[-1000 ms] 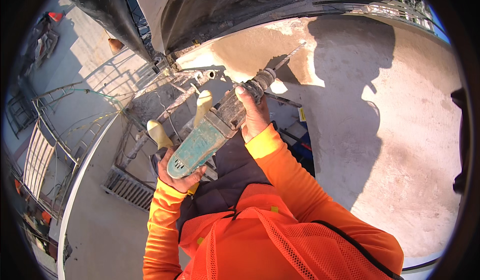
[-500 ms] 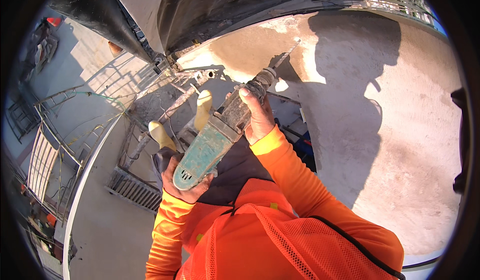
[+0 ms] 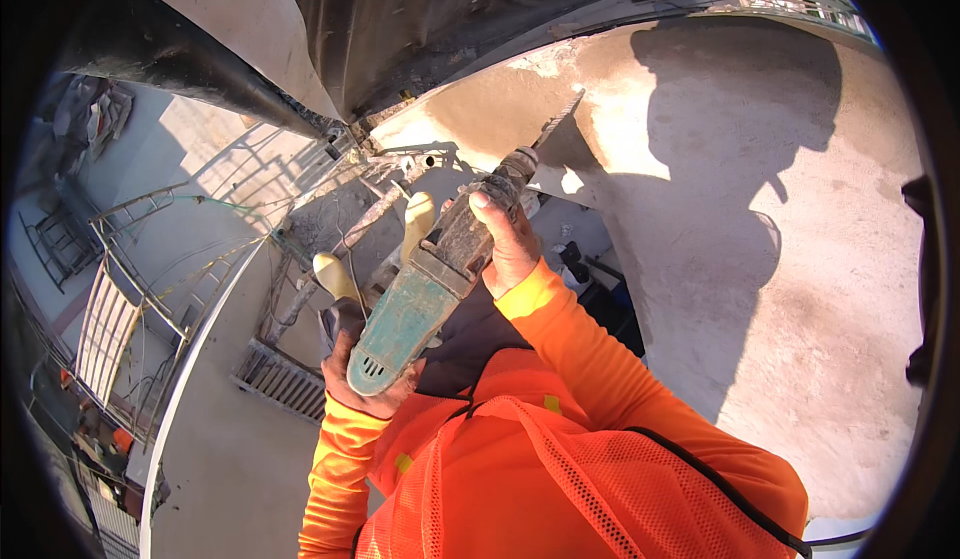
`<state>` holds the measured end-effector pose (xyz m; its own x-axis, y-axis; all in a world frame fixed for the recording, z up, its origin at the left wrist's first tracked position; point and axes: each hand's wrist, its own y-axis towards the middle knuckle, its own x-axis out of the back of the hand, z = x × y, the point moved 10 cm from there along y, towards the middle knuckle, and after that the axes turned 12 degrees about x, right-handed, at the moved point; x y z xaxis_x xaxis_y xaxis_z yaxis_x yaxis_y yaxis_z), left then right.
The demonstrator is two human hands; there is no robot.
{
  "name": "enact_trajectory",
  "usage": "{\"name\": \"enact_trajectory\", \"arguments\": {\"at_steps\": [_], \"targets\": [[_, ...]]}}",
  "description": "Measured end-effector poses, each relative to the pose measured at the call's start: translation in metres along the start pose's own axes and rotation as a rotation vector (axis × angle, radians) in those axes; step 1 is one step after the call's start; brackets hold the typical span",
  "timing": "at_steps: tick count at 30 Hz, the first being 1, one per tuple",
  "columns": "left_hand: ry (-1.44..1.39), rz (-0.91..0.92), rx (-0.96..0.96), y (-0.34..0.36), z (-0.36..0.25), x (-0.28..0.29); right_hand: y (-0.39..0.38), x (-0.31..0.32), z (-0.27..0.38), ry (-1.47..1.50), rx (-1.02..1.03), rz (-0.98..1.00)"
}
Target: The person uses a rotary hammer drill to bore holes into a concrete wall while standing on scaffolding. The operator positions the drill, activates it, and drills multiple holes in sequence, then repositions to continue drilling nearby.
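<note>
A dusty rotary hammer drill [image 3: 405, 309] with a teal housing slants across the middle, in both my hands. My left hand [image 3: 372, 384] wraps round its rear end by the vent slots. Farther forward, my right hand [image 3: 508, 244] is closed round the dark, dirty front body, thumb on top. From the chuck a long drill bit [image 3: 561, 117] points up and right toward the concrete wall [image 3: 720, 189]. Its tip shows close to the wall's sunlit patch; whether it touches, I cannot tell. The trigger and most of my fingers are hidden beneath the drill.
Below are my yellow boots [image 3: 335, 276] near metal scaffold pipes [image 3: 365, 217] and a slatted platform [image 3: 280, 379]. Scaffold frames [image 3: 140, 259] stand lower at the left. Dark sheeting [image 3: 400, 29] hangs at the top. My shadow [image 3: 740, 89] falls on the wall.
The drill has shifted slightly, its bit tip now a little lower and to the left in view. The surroundings have slid somewhat right as the view moved. Both hands keep their hold.
</note>
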<state>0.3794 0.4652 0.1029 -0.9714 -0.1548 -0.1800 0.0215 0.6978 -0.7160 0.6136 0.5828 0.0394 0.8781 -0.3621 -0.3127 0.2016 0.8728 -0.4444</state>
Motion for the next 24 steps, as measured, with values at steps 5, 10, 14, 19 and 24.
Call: {"name": "enact_trajectory", "arguments": {"at_steps": [5,10,14,19,24], "targets": [[-0.663,0.054,0.483,-0.003,0.028,-0.009,0.003,0.004,0.002,-0.034,0.009,-0.044],[0.153,-0.028,-0.021,-0.003,-0.02,-0.001,0.003,0.003,-0.004,0.031,-0.018,-0.015],[-0.266,0.009,0.189,-0.002,0.003,-0.001,0.006,0.004,-0.001,0.012,-0.004,0.007],[-0.185,0.02,0.15,-0.003,-0.01,-0.003,0.001,0.003,-0.004,0.047,-0.068,0.011],[-0.096,0.032,0.103,-0.004,-0.02,-0.005,0.002,0.003,-0.002,0.032,-0.049,-0.022]]}}
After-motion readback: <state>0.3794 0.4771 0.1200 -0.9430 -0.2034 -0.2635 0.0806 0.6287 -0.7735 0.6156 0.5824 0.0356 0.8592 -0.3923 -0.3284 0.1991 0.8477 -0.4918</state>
